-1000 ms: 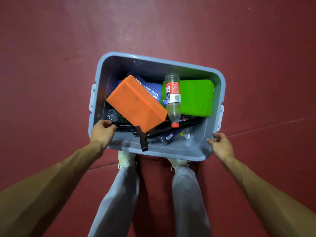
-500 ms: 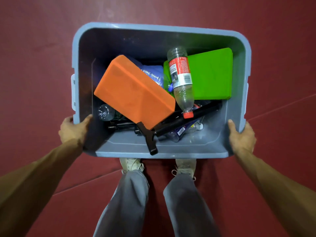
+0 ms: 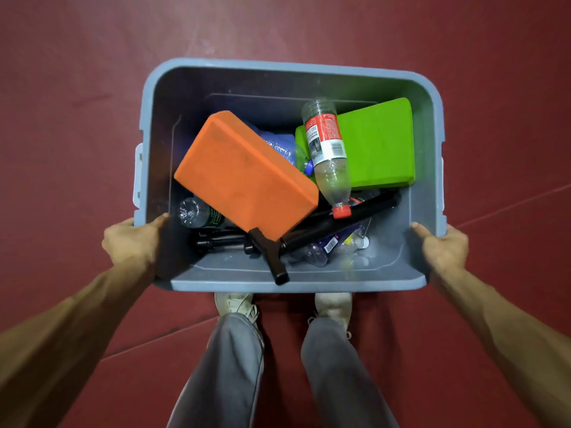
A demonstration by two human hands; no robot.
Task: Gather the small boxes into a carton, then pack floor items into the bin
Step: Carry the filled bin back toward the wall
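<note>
A grey-blue plastic bin [image 3: 287, 67] is held off the red floor in front of me. My left hand [image 3: 133, 242] grips its left rim near the front corner, and my right hand [image 3: 443, 250] grips its right rim. Inside lie an orange foam block [image 3: 244, 174], a green foam block [image 3: 380, 146], a clear bottle with a red label and red cap [image 3: 329, 156], black tubes with a handle [image 3: 336, 223] and several crushed plastic bottles [image 3: 327, 247]. No carton or small boxes are in view.
My two legs in grey trousers and white shoes [image 3: 236, 305] stand right behind the bin. The red floor [image 3: 77, 88] lies all around, crossed by thin seam lines.
The bin has come up off the floor, held by both hands, which shifted from its front corners to its side rims. In the last half second it has moved little.
</note>
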